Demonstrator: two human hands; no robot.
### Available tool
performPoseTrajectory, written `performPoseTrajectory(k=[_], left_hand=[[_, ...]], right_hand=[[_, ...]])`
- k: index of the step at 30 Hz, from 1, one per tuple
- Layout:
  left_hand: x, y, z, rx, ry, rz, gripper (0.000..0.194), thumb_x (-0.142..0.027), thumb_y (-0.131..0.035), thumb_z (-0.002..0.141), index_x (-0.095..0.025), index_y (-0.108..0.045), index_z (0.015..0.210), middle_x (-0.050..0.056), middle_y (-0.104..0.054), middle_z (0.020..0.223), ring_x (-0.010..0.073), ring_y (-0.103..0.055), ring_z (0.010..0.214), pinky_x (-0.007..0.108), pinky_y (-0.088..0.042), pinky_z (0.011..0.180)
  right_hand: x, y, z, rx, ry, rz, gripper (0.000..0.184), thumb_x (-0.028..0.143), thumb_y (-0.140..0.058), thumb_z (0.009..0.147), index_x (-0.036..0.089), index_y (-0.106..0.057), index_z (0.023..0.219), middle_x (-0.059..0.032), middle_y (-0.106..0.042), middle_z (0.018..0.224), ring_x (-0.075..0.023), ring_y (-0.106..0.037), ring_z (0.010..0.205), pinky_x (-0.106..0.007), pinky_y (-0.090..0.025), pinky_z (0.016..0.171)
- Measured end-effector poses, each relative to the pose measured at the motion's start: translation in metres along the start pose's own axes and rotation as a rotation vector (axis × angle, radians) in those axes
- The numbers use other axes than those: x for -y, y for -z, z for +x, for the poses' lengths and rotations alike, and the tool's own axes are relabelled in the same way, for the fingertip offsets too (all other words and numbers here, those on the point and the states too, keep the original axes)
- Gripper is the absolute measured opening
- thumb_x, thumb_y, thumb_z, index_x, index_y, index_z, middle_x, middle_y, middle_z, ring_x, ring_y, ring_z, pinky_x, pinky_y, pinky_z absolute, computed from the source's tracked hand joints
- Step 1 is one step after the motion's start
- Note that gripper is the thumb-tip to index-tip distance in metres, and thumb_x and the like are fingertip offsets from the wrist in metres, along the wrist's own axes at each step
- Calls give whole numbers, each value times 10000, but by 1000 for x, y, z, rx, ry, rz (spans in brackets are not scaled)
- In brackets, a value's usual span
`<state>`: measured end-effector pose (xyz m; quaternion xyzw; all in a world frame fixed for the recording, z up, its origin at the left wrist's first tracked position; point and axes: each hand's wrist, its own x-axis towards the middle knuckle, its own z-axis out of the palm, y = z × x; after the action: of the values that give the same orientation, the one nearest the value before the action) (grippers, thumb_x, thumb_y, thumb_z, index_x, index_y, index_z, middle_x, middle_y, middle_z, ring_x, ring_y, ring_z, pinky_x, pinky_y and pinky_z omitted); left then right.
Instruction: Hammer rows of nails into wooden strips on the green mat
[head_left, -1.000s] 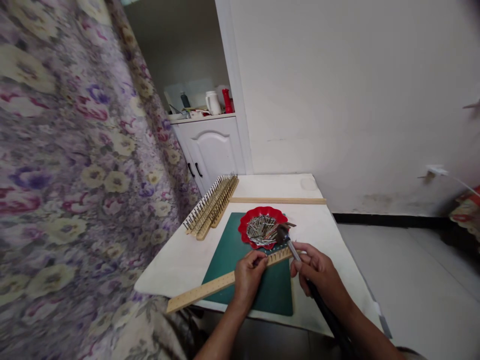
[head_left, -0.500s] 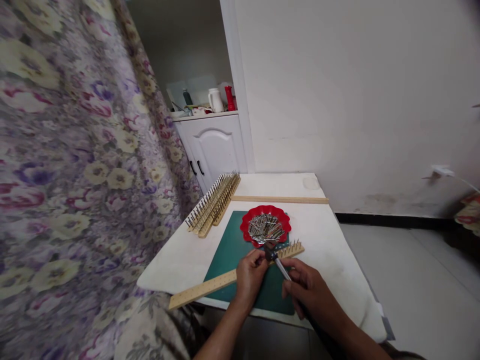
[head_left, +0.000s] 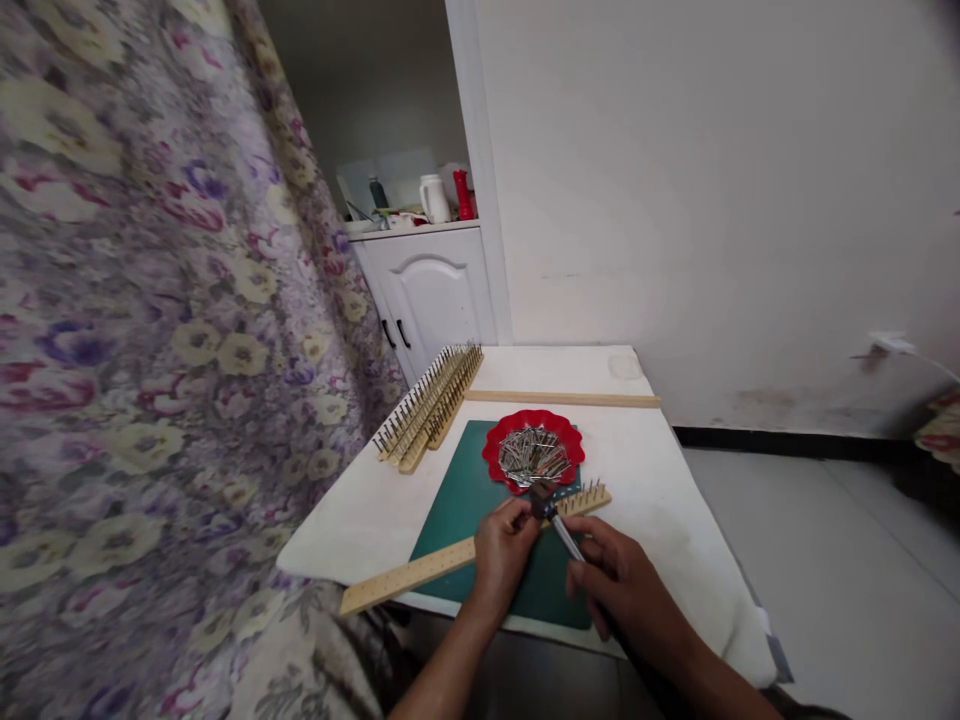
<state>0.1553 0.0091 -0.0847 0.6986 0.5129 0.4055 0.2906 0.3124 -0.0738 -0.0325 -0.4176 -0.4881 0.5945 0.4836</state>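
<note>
My right hand is wrapped round the handle of a hammer. The dark hammer head is right by the fingertips of my left hand, over a pale wooden strip. My left fingers are pinched together at the strip; whatever is between them is hidden. Several nails stand upright at the strip's right end, while its left part has rows of small holes. The strip lies slantwise across a green mat. Just beyond the hands, a red scalloped bowl holds a heap of loose nails.
Wooden strips studded with upright nails lie at the table's left far side. A bare wooden strip crosses the white table behind the bowl. A floral curtain hangs at the left, and a white cabinet stands behind.
The view has shifted very slightly. Both hands and the hammer keep almost the same place over the strip.
</note>
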Motion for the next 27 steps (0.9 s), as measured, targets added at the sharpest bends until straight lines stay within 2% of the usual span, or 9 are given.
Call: performPoseTrajectory(k=[5, 12, 15, 17, 19, 22, 27], left_hand=[[-2, 1, -1, -9, 9, 7, 128, -228, -543, 761, -175, -639, 697, -17, -549, 656, 115, -483, 596, 196, -323, 548], [1, 0, 0, 15, 13, -7, 127, -259, -557, 779, -180, -655, 767, 3, -593, 723, 130, -536, 636, 214, -377, 598], [0, 6, 0, 32, -1, 0, 132, -269, -551, 792, -180, -648, 791, 7, -587, 721, 136, -535, 626, 223, -385, 583], [-1, 15, -3, 39, -42, 64, 121, -261, -552, 793, -185, -645, 809, 20, -600, 751, 154, -551, 673, 241, -403, 618], [-2, 25, -7, 36, -111, 187, 116, -238, -583, 766, -199, -651, 851, 41, -627, 844, 193, -567, 806, 282, -419, 721], [-2, 38, -14, 50, -151, 358, 243, -212, -633, 710, -224, -644, 953, 61, -631, 994, 244, -544, 964, 349, -399, 827], [-2, 38, -19, 109, -119, 419, 274, -134, -537, 746, -213, -608, 999, 65, -617, 1027, 231, -547, 985, 352, -403, 836]], right_hand=[[4, 2, 0, 0, 6, 24, 311, 259, -565, 796, 177, -508, 1091, 52, -606, 626, -35, -398, 284, -153, -284, 301], [10, 14, 4, -103, 84, 68, 361, 338, -596, 804, 178, -499, 1113, 34, -607, 645, -50, -417, 301, -172, -280, 317], [12, 20, 7, -141, 112, 65, 357, 332, -594, 812, 169, -498, 1114, 29, -604, 651, -51, -419, 311, -180, -281, 334], [14, 25, 9, -155, 134, 70, 356, 327, -590, 815, 161, -498, 1116, 27, -602, 652, -49, -416, 314, -182, -268, 340], [17, 30, 10, -164, 159, 73, 359, 327, -585, 819, 154, -503, 1123, 22, -601, 659, -52, -418, 323, -186, -271, 347], [20, 39, 12, -202, 194, 75, 366, 331, -591, 814, 151, -514, 1125, 16, -606, 668, -60, -428, 341, -196, -297, 358], [20, 52, 16, -262, 220, 74, 381, 343, -609, 803, 155, -523, 1123, 11, -617, 663, -66, -440, 353, -196, -313, 363]])
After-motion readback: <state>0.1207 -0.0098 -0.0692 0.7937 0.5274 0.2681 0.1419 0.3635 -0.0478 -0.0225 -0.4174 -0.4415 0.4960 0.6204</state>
